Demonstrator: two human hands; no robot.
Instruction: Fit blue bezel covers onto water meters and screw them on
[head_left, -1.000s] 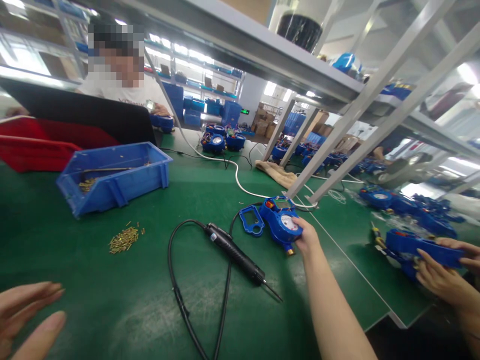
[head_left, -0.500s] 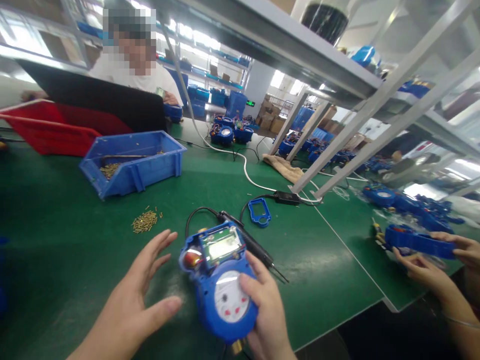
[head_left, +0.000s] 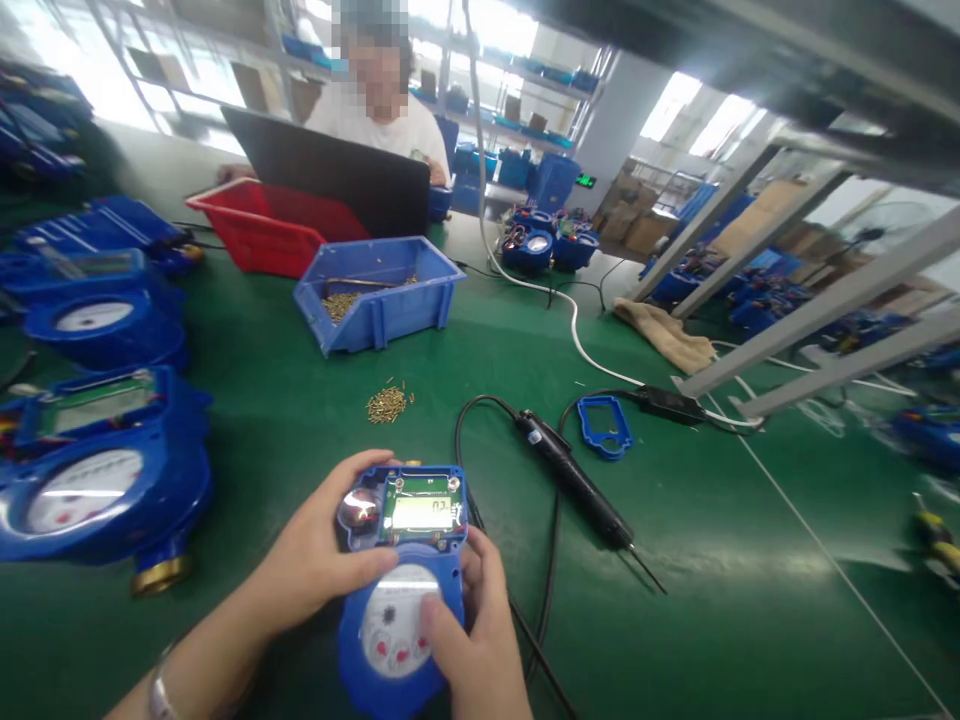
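Between both hands I hold a blue water meter [head_left: 401, 610], with a round white dial and a small display on a circuit board showing under its uncovered top. My left hand [head_left: 322, 550] grips its upper left side, thumb across the front. My right hand [head_left: 480, 620] wraps the right side, thumb over the dial. Right of the meter lies a black electric screwdriver [head_left: 577, 480], its bit pointing to the lower right. Beside it rests a blue cover frame [head_left: 604, 427]. A small heap of brass screws [head_left: 387, 402] lies just beyond the meter.
A blue bin [head_left: 382, 300] with screws and a red bin [head_left: 262, 230] stand ahead. Several blue meters [head_left: 97, 470] line the left side. A white cable [head_left: 576, 335], a black adapter [head_left: 670, 405] and a beige cloth [head_left: 664, 335] lie at right. A person [head_left: 382, 120] sits opposite.
My left hand, open and apart before, now grips the meter. The meter has turned more upright. The view has swung left, bringing the meters at left into sight; the neighbour's hands at right are gone.
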